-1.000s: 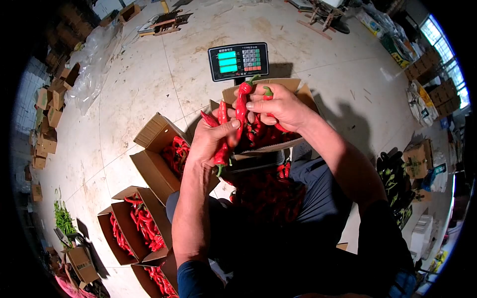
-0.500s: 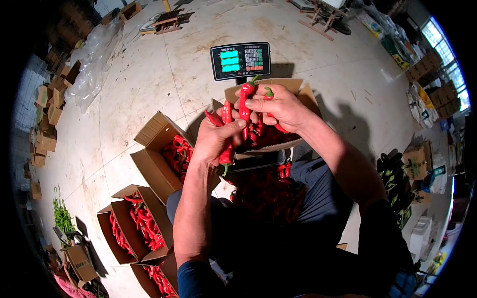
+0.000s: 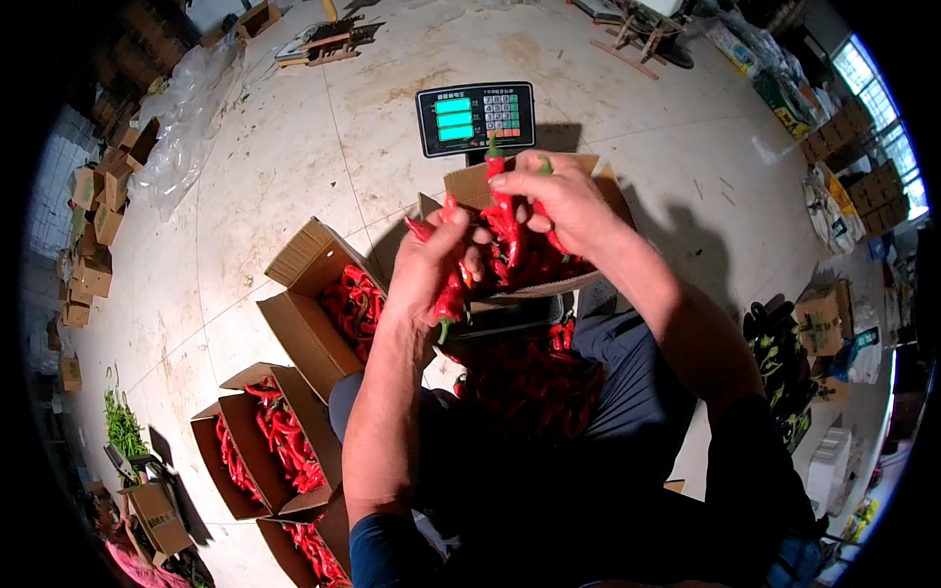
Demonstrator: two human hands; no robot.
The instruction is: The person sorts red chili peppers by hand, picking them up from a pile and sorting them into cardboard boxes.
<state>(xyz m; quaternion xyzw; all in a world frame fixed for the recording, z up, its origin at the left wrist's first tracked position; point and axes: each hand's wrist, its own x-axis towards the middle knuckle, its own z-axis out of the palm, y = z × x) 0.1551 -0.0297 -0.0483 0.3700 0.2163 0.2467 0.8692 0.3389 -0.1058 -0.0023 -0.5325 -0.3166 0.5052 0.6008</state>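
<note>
My left hand (image 3: 423,263) is closed around several red chili peppers (image 3: 449,302), one with its green stem pointing down toward me. Pinched in my right hand (image 3: 571,204) are red chili peppers too: one stands upright with its green stem on top (image 3: 495,167), and another shows beside the fingers. Both hands are over an open cardboard box (image 3: 470,182) that holds more red peppers (image 3: 510,269). Behind the box rises a scale display (image 3: 476,119) with lit green panels. Between my legs lies a heap of red peppers (image 3: 529,382), partly in shadow.
To the left, a cardboard box (image 3: 306,338) and further boxes (image 3: 242,441) hold red peppers. Green peppers (image 3: 122,426) and a person's pink garment (image 3: 137,563) appear at lower left. Dark eggplants (image 3: 774,343) lie on the right. Clear plastic sheeting (image 3: 186,127) covers floor at upper left.
The upright pepper in my right hand has moved slightly up and right, away from my left hand. My left thumb has lifted; that hand still holds its peppers.
</note>
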